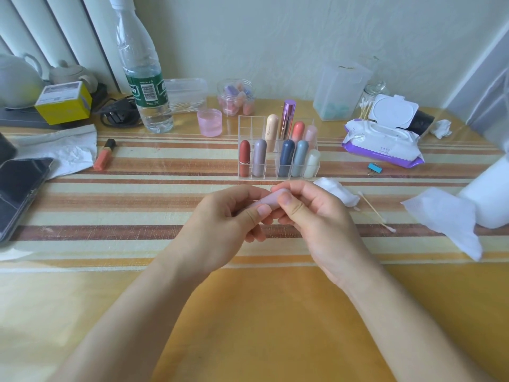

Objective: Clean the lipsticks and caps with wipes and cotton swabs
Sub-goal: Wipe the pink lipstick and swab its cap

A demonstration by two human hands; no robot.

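— Where is the one being cleaned?

— Just in front of the clear organizer (249,125). The left hand (228,216) has its fingers (256,215) curled round one end of the pale lilac lipstick (268,201), and the right hand (311,216) pinches the other end. I judge the cap is coming off or going on.

— How should it go?

— Move the cap straight along the tube and grip the casing only. The crumpled wipe (337,194) and cotton swabs (371,213) lie on the desk, front-right of the organizer.

— And the containers?

— The organizer holds nine upright lipsticks (286,158), with its left rear cells empty. To its right the wipes pack (385,144) has its lid flipped open, and beyond that a glass jar (369,103) holds more swabs. Behind the organizer, a round jar (235,97) holds pastel pieces.
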